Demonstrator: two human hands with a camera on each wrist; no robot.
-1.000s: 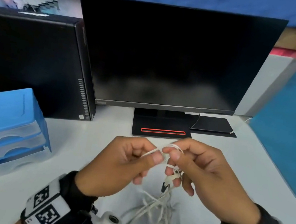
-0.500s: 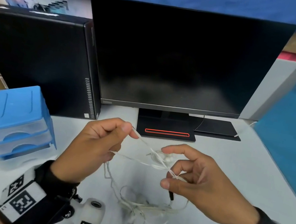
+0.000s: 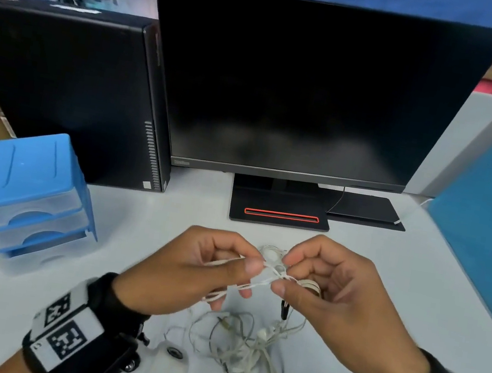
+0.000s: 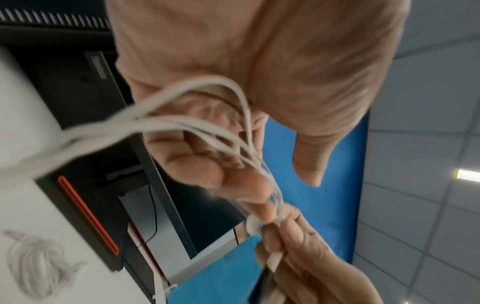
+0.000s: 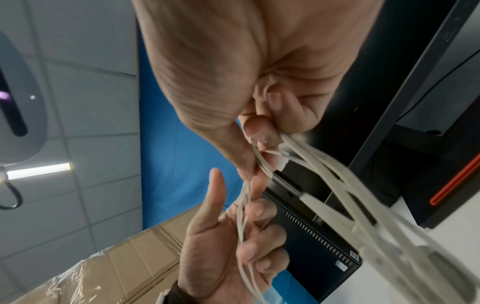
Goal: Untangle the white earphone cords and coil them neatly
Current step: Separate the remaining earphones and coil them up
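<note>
My left hand (image 3: pixel 192 271) and right hand (image 3: pixel 339 301) both pinch the earphone cords (image 3: pixel 269 274) mid-frame (still knotted); I'd tease loops apart gently.

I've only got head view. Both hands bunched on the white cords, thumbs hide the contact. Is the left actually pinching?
Observer: Yes. Left wrist view shows several strands of the earphone cords running across the palm of the left hand to its fingertips, which meet the other hand at an earbud.
Operator: Right hand?
Observer: Right wrist view: the right hand curls its fingers round a bundle of strands, which fans out toward the table.
Operator: Any connector in that bundle?
Observer: A dark plug section with a white sleeve hangs just below the right fingers.
Operator: Anything else loose on the table?
Observer: Left wrist view shows a blurred heap of cord lying on the white table.
</note>
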